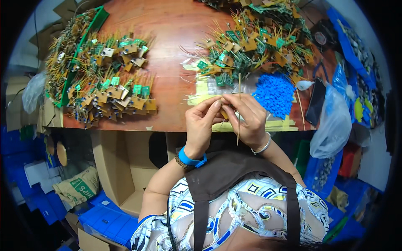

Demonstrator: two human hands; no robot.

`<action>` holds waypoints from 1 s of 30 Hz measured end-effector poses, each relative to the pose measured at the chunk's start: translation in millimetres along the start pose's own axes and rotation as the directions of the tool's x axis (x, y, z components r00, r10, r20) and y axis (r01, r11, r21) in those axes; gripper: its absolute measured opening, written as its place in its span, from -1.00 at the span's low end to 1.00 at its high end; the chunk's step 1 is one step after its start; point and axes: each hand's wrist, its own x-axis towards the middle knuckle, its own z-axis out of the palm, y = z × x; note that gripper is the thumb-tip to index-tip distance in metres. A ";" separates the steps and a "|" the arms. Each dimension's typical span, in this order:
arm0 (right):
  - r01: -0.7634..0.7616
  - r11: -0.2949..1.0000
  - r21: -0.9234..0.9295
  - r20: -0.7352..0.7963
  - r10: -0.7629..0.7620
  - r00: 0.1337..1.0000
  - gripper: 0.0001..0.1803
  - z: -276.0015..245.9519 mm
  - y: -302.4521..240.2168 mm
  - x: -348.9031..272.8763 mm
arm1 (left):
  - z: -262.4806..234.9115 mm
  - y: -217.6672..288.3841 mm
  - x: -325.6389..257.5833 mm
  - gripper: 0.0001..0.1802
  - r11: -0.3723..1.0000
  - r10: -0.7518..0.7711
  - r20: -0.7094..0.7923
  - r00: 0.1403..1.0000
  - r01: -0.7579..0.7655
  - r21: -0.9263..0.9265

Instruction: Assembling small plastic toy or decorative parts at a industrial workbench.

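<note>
While both forearms rise from the lower edge, the two hands meet above the near edge of the desk [167, 79]. The left hand [202, 119] has its thumb and forefinger drawn into a pinch, with the other fingers curled. Between the fingertips of the two hands sits a small tan piece [225, 113], just right of the left thumb and just left of the right hand [249, 113]; fingers cover much of it, so its full shape cannot be told. The right hand is partly closed, its thumb and fingers bent toward that piece, and it also has hold of a thin stick [238, 123], which runs away from the body, its ends showing beyond the hand on both sides.

Just beyond and to the right of the right hand lies a pile of small blue pieces [275, 95]. Farther out are a dense heap of wired boards [255, 46] and a dark flat device [315, 102]. Well to the left of the left hand lie rows of wired boards [115, 98] beside a green strip [74, 69].
</note>
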 end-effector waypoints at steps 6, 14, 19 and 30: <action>0.002 0.999 0.050 -0.149 0.006 0.989 -0.62 -17.9 3.8 -0.9 | -29.1 71.6 57.8 -0.69 0.918 0.394 -0.320 0.862 -0.388 0.086; -0.003 0.998 0.059 -0.121 0.010 0.993 -0.62 -27.5 5.2 -16.0 | -204.5 157.4 228.2 -0.76 0.869 0.449 -0.631 0.632 -0.472 0.146; -0.016 1.000 0.025 -0.135 0.020 0.991 -0.65 -35.0 13.3 -19.3 | -173.3 153.2 207.8 -0.72 0.945 0.327 -0.747 0.579 -0.210 0.251; -0.051 0.996 0.072 -0.146 0.062 0.987 -0.68 -35.2 21.9 -33.8 | -9.4 -11.6 79.7 -0.69 -0.035 0.535 0.500 0.681 -0.574 0.818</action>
